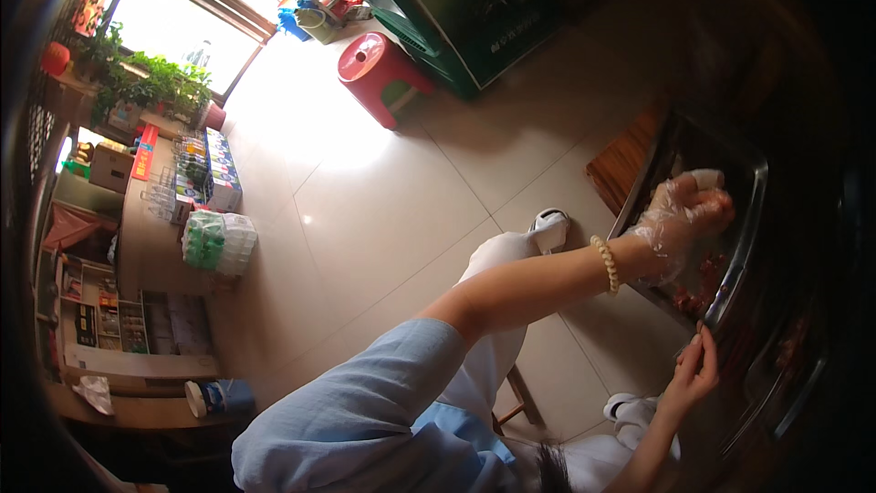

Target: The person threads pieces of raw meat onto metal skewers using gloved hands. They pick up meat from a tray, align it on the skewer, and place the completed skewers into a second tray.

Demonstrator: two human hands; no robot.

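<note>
My left hand (691,212) wears a clear, crinkled plastic glove, with a beaded bracelet at the wrist. It is over a rectangular metal tray (756,209), its fingers curled and their tips reddish; whether they hold anything cannot be made out. A whitish covering shows on one finger. Dark red pieces of food (698,291) lie in the tray below the hand. My bare right hand (694,370) is at the tray's near corner, thumb and finger pinched at the rim. Beyond it, in shadow, is another shiny-edged container (801,397) with reddish contents.
A wooden surface (619,164) is beside the tray. A red plastic stool (383,79) stands on the tiled floor by a dark green cabinet (445,34). A counter (147,239) with boxes, wrapped bottles (219,239) and plants runs along the left, by a bright window.
</note>
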